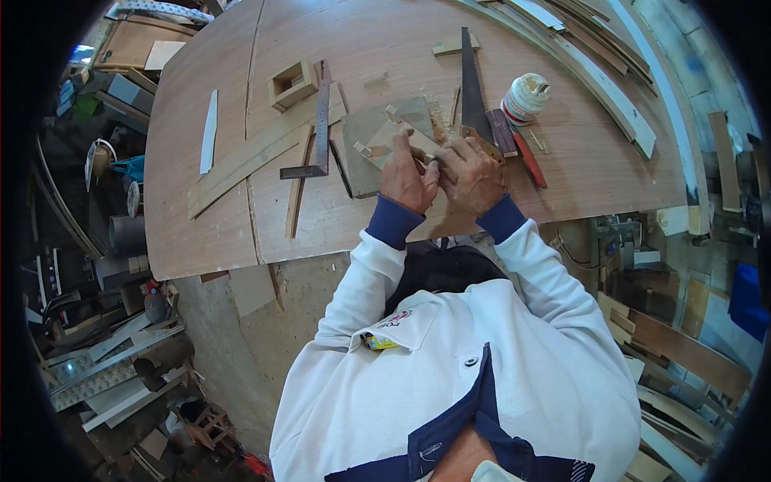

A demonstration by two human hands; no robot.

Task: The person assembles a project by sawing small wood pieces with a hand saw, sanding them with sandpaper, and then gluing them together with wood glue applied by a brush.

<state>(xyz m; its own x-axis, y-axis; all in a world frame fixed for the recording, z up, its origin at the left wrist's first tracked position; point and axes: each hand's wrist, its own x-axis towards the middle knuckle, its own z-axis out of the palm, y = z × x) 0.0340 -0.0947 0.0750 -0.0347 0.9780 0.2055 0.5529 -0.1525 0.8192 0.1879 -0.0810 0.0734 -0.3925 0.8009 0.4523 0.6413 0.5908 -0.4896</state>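
Near the table's front edge, my left hand (408, 178) is closed on a small flat wooden piece (414, 138). Small pale blocks stick out at the piece's far and left corners. My right hand (472, 173) is closed too, its fingertips meeting the left ones at the near right corner of the piece. What lies between the right fingers is hidden. Under the hands is a greyish square board (364, 128) on the table. Sawdust (438, 119) lies along its right side.
A handsaw (472, 84), a glue jar (526, 98) and a red-handled tool (530, 161) lie to the right. On the left are a metal square (323, 120), a small wooden box frame (292, 85) and long wooden strips (241, 170). More strips (598, 76) line the table's (594, 173) right edge.
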